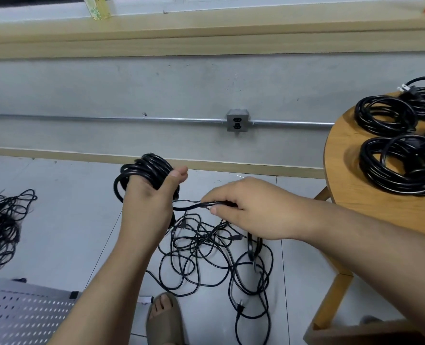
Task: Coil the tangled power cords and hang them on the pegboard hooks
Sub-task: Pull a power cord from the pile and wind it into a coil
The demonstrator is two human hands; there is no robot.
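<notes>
Cord coiling on tiled floor, wall ahead, round bench (351,170) at right edge.

Open floor lies left of the tangled cords (214,247); pegboard (19,312) sits low left. Left hand (149,197) grips a glossy black coil (144,170) looped round it. Right hand (251,207) pinches the trailing cord just beside. Finished coils (393,138) rest on the bench.

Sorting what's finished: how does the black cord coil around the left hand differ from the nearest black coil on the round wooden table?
The black cord coil around the left hand is held in the air with a strand running to the right hand; the nearest black coil on the round wooden table lies flat and untouched, its loops wider and looser. Both are black power cord.
</notes>
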